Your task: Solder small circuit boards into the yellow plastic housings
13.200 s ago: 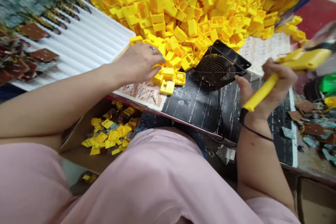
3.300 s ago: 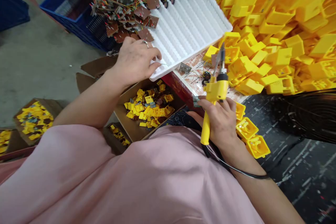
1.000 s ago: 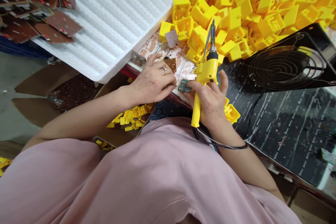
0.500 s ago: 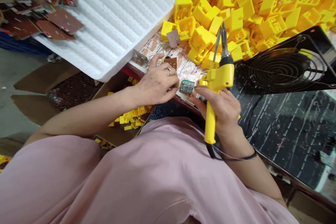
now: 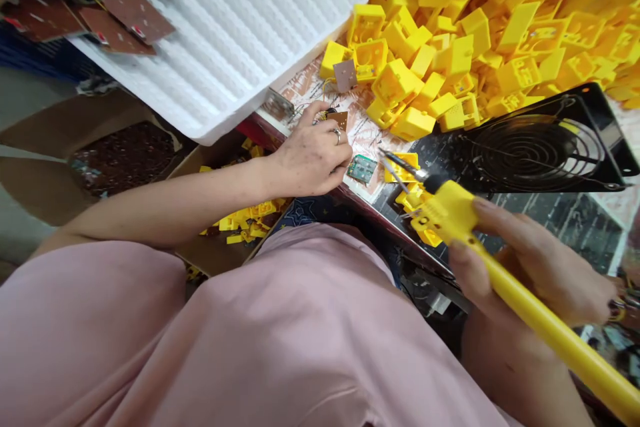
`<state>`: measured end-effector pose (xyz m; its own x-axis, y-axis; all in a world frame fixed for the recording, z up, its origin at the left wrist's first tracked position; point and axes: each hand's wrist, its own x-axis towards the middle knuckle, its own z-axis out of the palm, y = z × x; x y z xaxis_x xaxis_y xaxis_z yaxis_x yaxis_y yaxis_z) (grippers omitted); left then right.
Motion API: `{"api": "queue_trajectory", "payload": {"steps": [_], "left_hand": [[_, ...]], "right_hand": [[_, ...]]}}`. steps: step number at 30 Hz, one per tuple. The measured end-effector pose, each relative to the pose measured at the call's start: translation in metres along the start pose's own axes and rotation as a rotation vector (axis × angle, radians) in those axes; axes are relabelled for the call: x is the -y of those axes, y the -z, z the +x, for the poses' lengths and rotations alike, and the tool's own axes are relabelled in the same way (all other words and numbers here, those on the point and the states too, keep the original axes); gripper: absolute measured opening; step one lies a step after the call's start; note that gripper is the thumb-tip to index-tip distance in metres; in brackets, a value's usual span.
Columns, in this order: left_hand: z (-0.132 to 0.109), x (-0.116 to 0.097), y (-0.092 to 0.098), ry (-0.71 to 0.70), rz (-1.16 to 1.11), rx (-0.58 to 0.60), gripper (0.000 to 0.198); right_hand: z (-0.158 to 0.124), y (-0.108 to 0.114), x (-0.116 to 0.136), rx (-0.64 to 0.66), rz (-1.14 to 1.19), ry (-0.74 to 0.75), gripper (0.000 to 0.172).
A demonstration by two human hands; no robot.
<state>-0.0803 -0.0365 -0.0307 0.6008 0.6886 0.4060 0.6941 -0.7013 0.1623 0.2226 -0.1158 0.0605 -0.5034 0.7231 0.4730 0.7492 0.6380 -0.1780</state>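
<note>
My right hand grips a yellow soldering iron with a solder feed at its head. The iron's tip points up and left, apart from a small green circuit board on the worktop. Beside that board lies my left hand, a ring on one finger. Its fingers are curled; what they hold, if anything, is hidden. Just beyond them are a small brown circuit board and thin wires. Open yellow plastic housings sit below the iron's tip and head.
A big heap of yellow housings covers the back right. In front of it stands a black fan with a wire guard. A white foam tray carries brown circuit boards at left. Cartons stand below the worktop's left edge.
My right hand has drawn back to the right and nearer, away from the green board, and the soldering iron has swung from upright to pointing left. My left hand stays by the boards.
</note>
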Motion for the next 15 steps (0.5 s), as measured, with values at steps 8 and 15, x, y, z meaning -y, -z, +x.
{"api": "queue_trajectory", "payload": {"steps": [8,15], "left_hand": [[0.005,-0.004,0.007,0.032,0.008,0.131,0.026],[0.006,-0.006,0.01,0.054,-0.018,0.173,0.026]], "right_hand": [[0.032,0.005,0.005,0.125,0.182,0.193,0.05],[0.059,0.008,-0.009,0.299,0.255,0.337,0.024]]}}
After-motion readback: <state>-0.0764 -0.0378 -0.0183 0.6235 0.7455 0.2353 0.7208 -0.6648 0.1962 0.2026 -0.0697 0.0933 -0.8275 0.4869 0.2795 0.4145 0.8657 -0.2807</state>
